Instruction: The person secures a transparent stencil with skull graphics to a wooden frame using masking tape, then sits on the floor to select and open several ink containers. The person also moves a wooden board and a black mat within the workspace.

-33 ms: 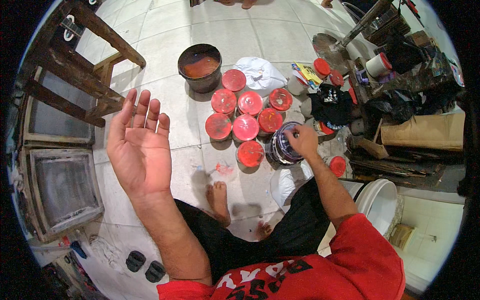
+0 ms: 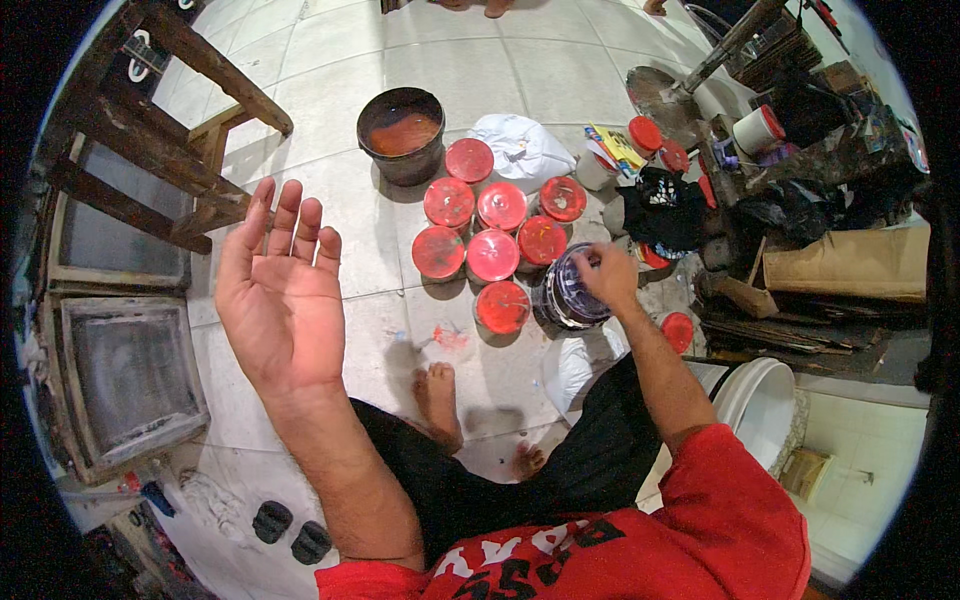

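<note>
My left hand (image 2: 280, 300) is raised palm up at the left, fingers apart, holding nothing. At the centre right, my right hand (image 2: 610, 275) rests over the top of a dark bucket (image 2: 563, 302) with its fingers bent and pinched together; what lies between the fingertips is too small to make out. Several tubs with red lids (image 2: 497, 257) stand grouped just left of that bucket. Behind them are a black pot (image 2: 400, 160) with orange-brown contents and a crumpled white bag (image 2: 515, 150).
Wooden frames (image 2: 185, 160) and screens (image 2: 130, 380) line the left. Cardboard (image 2: 840, 262), black bags (image 2: 770, 215) and more containers crowd the right. A white bucket (image 2: 760, 400) is beside my right leg. Dark sandals (image 2: 272, 522) lie lower left. Another person's bare foot (image 2: 495, 8) shows at the top.
My right hand has shifted very slightly to the right at the dark bucket's top. Otherwise the scene looks the same.
</note>
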The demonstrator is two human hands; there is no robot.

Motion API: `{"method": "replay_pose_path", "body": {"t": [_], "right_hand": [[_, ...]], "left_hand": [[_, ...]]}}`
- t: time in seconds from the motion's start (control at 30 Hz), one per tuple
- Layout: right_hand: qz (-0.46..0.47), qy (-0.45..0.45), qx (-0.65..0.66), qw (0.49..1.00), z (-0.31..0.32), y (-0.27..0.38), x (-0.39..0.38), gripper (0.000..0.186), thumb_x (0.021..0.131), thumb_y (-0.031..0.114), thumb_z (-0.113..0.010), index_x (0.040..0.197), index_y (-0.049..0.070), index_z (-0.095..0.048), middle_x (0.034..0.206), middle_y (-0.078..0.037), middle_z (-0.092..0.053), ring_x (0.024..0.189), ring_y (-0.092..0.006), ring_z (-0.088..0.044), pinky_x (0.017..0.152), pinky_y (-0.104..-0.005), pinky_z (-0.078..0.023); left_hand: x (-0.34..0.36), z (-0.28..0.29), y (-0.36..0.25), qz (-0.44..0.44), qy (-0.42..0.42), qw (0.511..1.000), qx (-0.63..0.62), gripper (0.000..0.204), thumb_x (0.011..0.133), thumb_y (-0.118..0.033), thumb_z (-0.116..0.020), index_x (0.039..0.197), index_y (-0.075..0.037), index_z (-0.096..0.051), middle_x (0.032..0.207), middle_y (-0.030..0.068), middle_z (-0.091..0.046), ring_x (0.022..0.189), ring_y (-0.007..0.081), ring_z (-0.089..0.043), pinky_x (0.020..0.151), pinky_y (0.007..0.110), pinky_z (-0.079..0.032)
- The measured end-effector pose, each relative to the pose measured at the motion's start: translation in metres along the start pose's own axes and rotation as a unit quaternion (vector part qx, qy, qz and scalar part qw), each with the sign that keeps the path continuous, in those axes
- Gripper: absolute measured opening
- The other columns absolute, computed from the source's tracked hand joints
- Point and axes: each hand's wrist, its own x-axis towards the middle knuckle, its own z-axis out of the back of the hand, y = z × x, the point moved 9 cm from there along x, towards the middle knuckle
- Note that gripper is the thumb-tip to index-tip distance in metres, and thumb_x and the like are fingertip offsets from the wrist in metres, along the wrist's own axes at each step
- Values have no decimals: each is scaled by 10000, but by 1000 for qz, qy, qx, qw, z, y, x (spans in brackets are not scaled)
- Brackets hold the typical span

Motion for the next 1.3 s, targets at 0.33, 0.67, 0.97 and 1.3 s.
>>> {"method": "replay_pose_path", "body": {"t": [0.33,0.67,0.97,1.3], "right_hand": [[-41,-78,-79,993,-21,-1,-9,965,739,659,-763,1459,70,-506,1462,-273,-448,1382,-431,-393,1098,-642,-309],[48,-48,-76,995,-21,13,-42,1070,674,674,-798,1488,70,-458,1495,-264,-407,1413,-452,-350,1135,-613,-270],[110,-142,-77,981,-3,51,-2,870,736,606,-793,1331,14,-566,1240,-201,-568,1181,-365,-523,1009,-523,-413],[59,82,-74,992,-119,130,122,1025,655,530,-870,1462,63,-446,1266,-280,-554,1146,-436,-602,944,-503,-532]], "left_hand": [[-5,1,-2,-10,-8,1000,15,386,963,-199,-624,1296,-13,-570,1217,111,-615,1070,204,-599,903,355,-500],[-4,-4,1,-1,6,1000,-5,367,962,-119,-619,1293,34,-571,1216,158,-638,1057,237,-627,888,360,-534],[-6,-3,0,2,19,1000,-12,351,970,-122,-610,1284,32,-578,1201,157,-636,1041,240,-622,879,354,-533],[-24,10,-11,-5,-22,998,50,399,994,-224,-573,1340,-27,-544,1217,116,-616,1059,210,-594,899,367,-488]]}}
